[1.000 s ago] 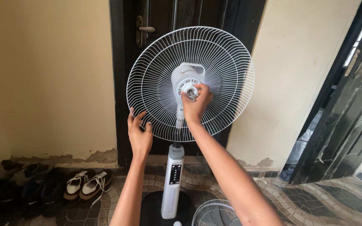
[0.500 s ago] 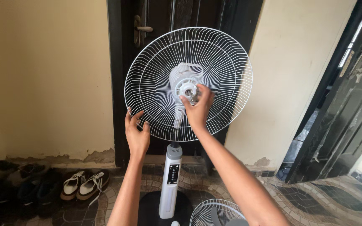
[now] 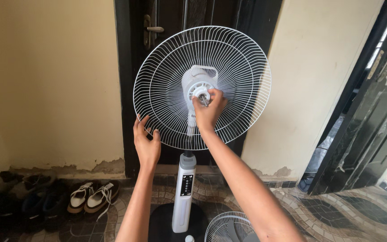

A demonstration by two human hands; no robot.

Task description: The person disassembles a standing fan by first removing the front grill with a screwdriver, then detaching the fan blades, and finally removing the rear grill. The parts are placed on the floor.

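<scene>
**Hub ring worked at the centre of the rear guard**

The white wire rear guard (image 3: 202, 87) of the pedestal fan was taken as the landmark. At its centre, the right hand (image 3: 208, 112) was closed around the small white hub ring (image 3: 201, 93), with the fingertips pinched on it beside the bare metal shaft (image 3: 204, 99). At the guard's lower left rim, the left hand (image 3: 146, 143) was held half open, its fingers curled against the outer wires; whether the rim was truly gripped could not be told.

Against the pictures from a second and half a second before, little was found to have changed. The right hand had been kept on the hub throughout, with its wrist and fingers turned slightly from one picture to the next, which was judged to be a twisting of the ring on the shaft. The left hand had been kept at the same part of the rim, so the guard was judged to be steadied while the ring was turned. The guard itself had not been shifted on its mount.

Below the guard, the white column (image 3: 183, 197) with its dark control panel was seen on the black base (image 3: 157, 224). A second wire guard (image 3: 225, 226) lay on the patterned floor below and to the right of the landmark, and shoes (image 3: 90, 197) were lined up by the wall, below and to its left.
</scene>
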